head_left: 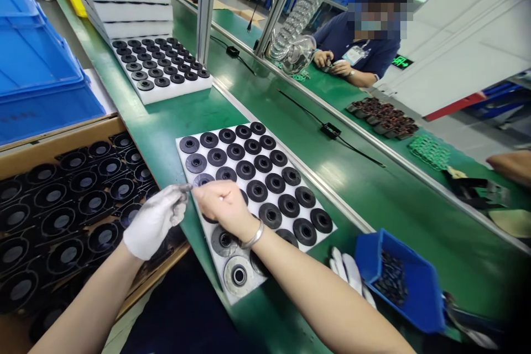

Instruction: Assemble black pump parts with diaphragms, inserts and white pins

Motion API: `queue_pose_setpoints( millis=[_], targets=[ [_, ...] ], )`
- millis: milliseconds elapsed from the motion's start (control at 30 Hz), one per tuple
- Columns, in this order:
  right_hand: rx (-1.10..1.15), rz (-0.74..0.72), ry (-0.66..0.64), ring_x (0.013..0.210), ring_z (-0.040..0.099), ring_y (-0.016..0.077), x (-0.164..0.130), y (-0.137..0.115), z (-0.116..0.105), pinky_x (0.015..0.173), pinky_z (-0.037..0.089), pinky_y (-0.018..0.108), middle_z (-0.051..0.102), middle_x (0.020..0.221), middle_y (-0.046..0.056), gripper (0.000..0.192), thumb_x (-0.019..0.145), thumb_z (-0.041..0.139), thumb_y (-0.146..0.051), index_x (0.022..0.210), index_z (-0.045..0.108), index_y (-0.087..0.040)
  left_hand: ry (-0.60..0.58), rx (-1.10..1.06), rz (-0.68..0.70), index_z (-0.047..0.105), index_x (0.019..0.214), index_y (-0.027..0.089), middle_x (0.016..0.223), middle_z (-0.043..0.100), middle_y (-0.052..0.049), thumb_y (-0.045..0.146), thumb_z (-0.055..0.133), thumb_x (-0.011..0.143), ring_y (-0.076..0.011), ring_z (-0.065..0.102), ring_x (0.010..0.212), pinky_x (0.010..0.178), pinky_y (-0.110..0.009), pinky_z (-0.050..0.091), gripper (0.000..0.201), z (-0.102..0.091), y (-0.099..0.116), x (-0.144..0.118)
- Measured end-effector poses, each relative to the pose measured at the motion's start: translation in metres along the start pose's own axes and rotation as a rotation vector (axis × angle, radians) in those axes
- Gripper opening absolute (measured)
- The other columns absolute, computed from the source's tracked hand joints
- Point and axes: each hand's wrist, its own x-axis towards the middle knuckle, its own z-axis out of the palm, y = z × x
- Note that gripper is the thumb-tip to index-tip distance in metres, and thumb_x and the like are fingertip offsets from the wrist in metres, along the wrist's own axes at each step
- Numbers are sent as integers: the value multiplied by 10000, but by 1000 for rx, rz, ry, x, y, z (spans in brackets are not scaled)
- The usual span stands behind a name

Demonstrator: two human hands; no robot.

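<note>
Hands (222, 204) near black discs (288, 206), crate lettering (19, 118) unreadable

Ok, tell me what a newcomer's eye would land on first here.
Probably the white tray of black discs in the middle, with the bare right hand over its left part and the gloved left hand close by at its left edge. Next, the big box of black parts at lower left, and the blue bin at lower right.
</note>
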Motion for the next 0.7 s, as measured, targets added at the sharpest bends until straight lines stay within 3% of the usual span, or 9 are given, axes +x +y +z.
queue_pose_setpoints(
  millis=[67, 133, 233, 333, 433, 567, 633, 700],
  targets=[
    [-35, 1, -94, 480, 360, 87, -3, 0, -1, 504, 288, 267, 389, 484, -40, 570, 895, 680, -415, 453, 405, -184, 3, -107, -17, 719, 972, 127, 823, 627, -43, 149, 749, 739, -90, 548, 649, 556, -169, 471, 236, -5, 2, -2],
    [26, 67, -93, 464, 339, 87, -5, 3, -2, 489, 280, 270, 383, 468, -43, 583, 916, 641, -458, 458, 402, -189, -8, -173, -16, 715, 1020, 101, 816, 633, -55, 61, 726, 734, -77, 550, 632, 541, -152, 479, 290, -9, 1, -4],
    [65, 140, -40, 457, 327, 86, -8, 10, -3, 474, 270, 268, 384, 454, -47, 588, 926, 607, -513, 473, 417, -190, -24, -243, -38, 695, 1061, 87, 790, 617, -44, 31, 660, 809, -10, 427, 482, 402, -94, 358, 261, -10, -3, -5],
    [1, 112, -7, 463, 348, 87, -6, 6, 0, 478, 280, 265, 398, 451, -44, 587, 901, 629, -532, 469, 434, -186, -23, -221, -61, 680, 967, 87, 729, 599, -22, 123, 591, 919, 26, 284, 376, 330, -92, 242, 108, -7, -8, -7],
    [-5, -8, 42, 446, 351, 88, -3, -18, 4, 461, 271, 267, 402, 442, -38, 588, 877, 670, -498, 441, 420, -192, -26, -162, -54, 663, 900, 102, 608, 516, 36, 267, 612, 945, 24, 245, 346, 340, -107, 229, 178, -1, -11, -13],
    [107, -238, 146, 427, 369, 85, -5, -69, 3, 455, 278, 262, 397, 450, -33, 576, 923, 642, -326, 421, 394, -189, -131, -66, -24, 675, 1025, 107, 686, 553, 18, 321, 789, 800, 19, 300, 416, 387, -114, 195, 331, 9, -12, -23],
    [204, -254, 190, 392, 339, 73, -10, -86, 0, 428, 248, 252, 370, 434, -40, 575, 941, 606, -259, 421, 373, -184, -177, 32, -15, 679, 1071, 114, 737, 594, -14, 366, 805, 769, -2, 332, 444, 400, -140, 196, 413, 15, -13, -28],
    [294, -218, 213, 367, 297, 65, -20, -93, 0, 401, 204, 243, 340, 418, -46, 577, 942, 588, -242, 421, 348, -183, -173, 217, 27, 705, 1001, 131, 734, 615, -30, 419, 769, 793, -44, 393, 473, 415, -174, 238, 360, 23, -15, -31]
  ],
)
